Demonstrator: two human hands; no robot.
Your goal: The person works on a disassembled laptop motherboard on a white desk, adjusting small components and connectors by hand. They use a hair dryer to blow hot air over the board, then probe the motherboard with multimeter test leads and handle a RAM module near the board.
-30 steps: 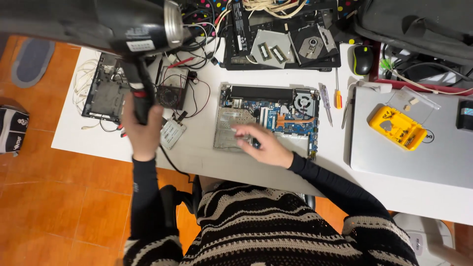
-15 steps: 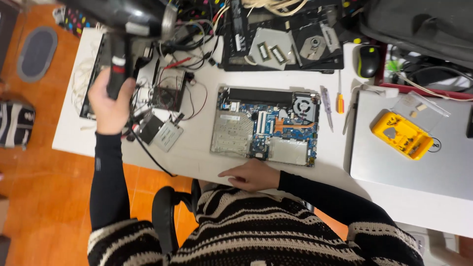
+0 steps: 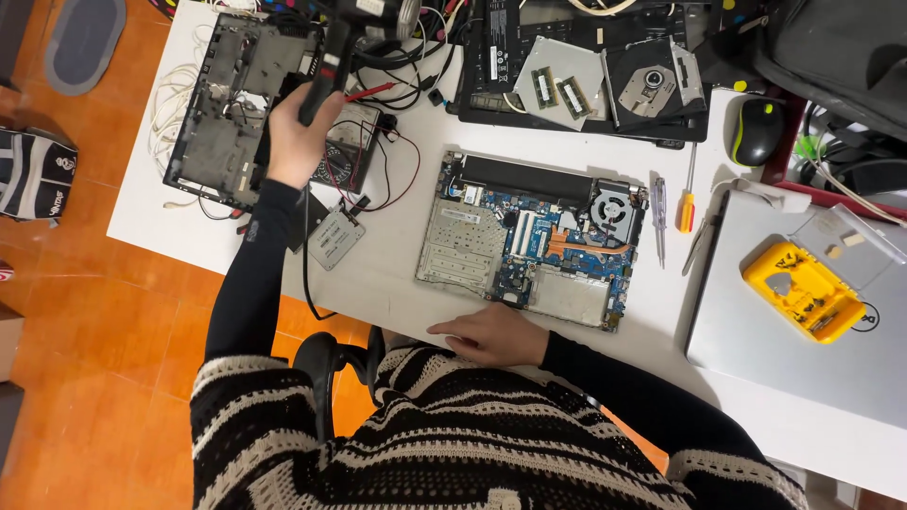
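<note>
At a white worktable strewn with computer parts, my left hand is wrapped tight around the black handle of a heat gun, whose dark barrel runs off the top of the view; the tool hangs over the table's far left part, well to the left of the opened laptop base with its bare blue circuit board and round cooling fan, which sits mid-table and serves as my landmark here. My right hand lies flat and empty, fingers loosely spread, on the table just in front of that laptop base, at its near edge. To the left of the base, under and beside my left hand, are a stripped dark grey laptop chassis, a black multimeter with red and black leads, and a small square silver drive. Just right of the base lie a clear-handled screwdriver and an orange-handled screwdriver. Beyond the base, at the far edge of the table, rests a black laptop shell holding two green memory sticks and a silver optical drive; a black computer mouse sits to the far right of it. Further right of the base, a yellow bit holder lies on a closed silver laptop.
</note>
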